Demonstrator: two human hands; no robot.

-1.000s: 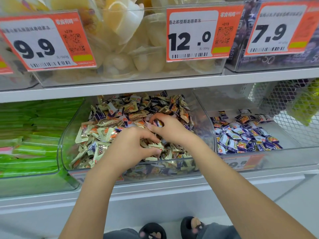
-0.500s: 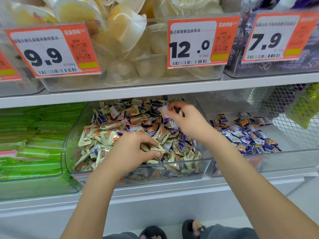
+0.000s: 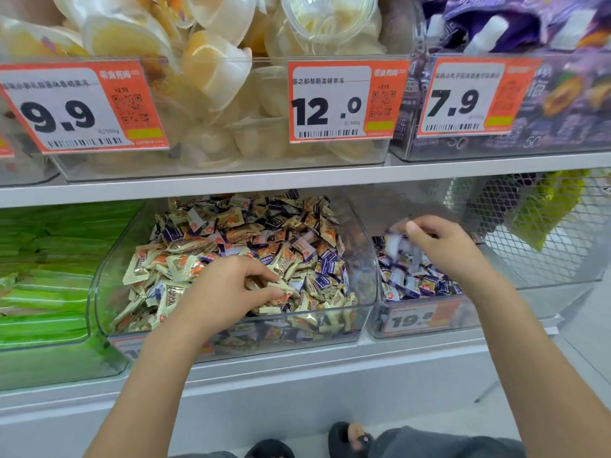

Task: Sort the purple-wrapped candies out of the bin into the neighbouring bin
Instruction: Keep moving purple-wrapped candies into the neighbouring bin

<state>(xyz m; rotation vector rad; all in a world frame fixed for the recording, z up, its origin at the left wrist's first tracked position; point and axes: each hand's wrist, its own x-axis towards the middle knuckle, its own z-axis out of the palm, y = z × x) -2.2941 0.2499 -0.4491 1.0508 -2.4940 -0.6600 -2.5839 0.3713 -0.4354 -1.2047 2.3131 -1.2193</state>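
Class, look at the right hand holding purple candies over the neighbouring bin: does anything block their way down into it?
Nothing visible does. The right hand is already past the clear wall between the bins, and its purple candies hang blurred above the open right bin.

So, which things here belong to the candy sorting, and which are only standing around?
Job:
- middle bin, mixed candies
- right bin, purple candies
- left hand, among the mixed candies
- right hand over the right bin, blurred purple candies at its fingertips

Not the job:
- green packs
- jelly cups
- price tags
- mesh basket
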